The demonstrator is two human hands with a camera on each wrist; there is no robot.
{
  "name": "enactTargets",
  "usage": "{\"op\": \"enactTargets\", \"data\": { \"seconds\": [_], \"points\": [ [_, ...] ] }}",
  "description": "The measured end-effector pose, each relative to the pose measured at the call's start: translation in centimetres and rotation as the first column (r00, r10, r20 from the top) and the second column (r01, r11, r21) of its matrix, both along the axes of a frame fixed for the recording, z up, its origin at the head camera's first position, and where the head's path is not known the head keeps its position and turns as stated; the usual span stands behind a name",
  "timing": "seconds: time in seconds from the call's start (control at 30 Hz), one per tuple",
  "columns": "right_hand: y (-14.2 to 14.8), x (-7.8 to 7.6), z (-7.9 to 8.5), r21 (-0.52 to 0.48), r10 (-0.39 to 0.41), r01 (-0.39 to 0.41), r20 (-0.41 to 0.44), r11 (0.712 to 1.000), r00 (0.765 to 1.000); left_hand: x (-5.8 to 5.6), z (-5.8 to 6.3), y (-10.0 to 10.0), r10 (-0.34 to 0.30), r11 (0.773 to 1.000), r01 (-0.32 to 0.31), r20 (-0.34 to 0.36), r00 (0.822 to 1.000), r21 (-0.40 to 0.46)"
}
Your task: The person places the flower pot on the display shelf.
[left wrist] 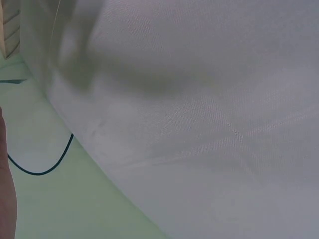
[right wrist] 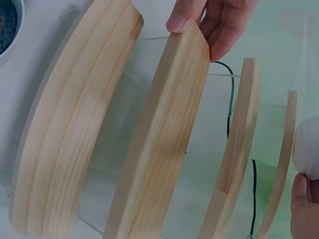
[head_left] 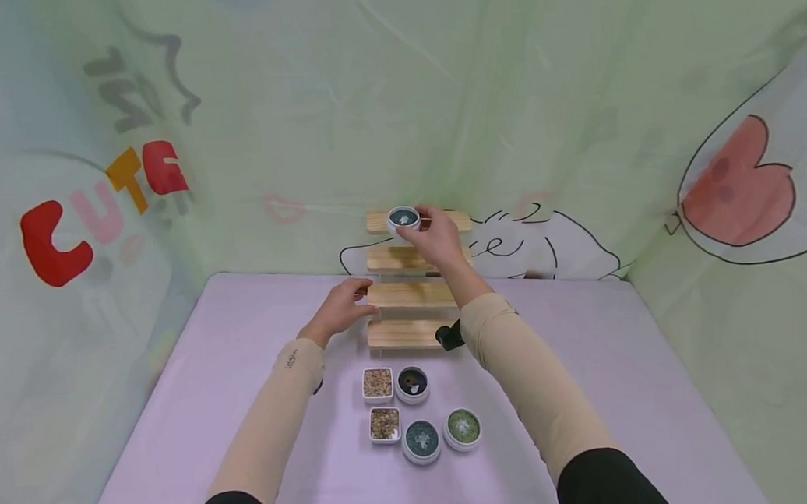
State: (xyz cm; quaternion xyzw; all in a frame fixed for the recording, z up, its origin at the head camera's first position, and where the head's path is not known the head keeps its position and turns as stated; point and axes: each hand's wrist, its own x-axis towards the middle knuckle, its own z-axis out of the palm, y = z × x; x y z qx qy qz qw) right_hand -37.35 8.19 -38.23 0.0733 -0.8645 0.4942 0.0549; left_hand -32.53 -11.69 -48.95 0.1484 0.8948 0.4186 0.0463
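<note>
My right hand [head_left: 443,241] holds a round white tub [head_left: 403,219] with dark teal contents at the top board of a tiered wooden stand. In the right wrist view, that tub's white side [right wrist: 306,147] shows beside the top board, my fingers around it. At the stand's left side, my left hand [head_left: 340,309] pinches the end of the second board from the bottom [head_left: 410,295]. The right wrist view shows its thumb [right wrist: 178,22] on the board's front edge and its fingers behind. Only a sliver of the left hand [left wrist: 6,194] enters the left wrist view.
In front of the stand are two square white dishes [head_left: 378,384] of tan bits and round tubs with dark [head_left: 412,383], teal [head_left: 421,440] and green contents [head_left: 463,427]. Clear side supports join the boards. A printed cloth backdrop [head_left: 283,135] rises behind the lilac table [head_left: 259,402].
</note>
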Motion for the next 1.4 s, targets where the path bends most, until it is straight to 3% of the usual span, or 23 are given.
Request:
{"op": "enactTargets", "data": {
  "seconds": [1.03, 1.4],
  "points": [
    [-2.0, -2.2, -0.6, -0.032, -0.053, 0.054, 0.018, 0.998, 0.998, -0.1, 0.1, 0.0, -0.002, 1.0, 0.002, 0.002, 1.0, -0.018],
    [-1.3, -1.2, -0.9, -0.08, -0.062, 0.064, 0.022, 0.995, 0.998, -0.3, -0.1, 0.0, -0.001, 0.999, 0.001, -0.013, 1.0, -0.034]
  ]
}}
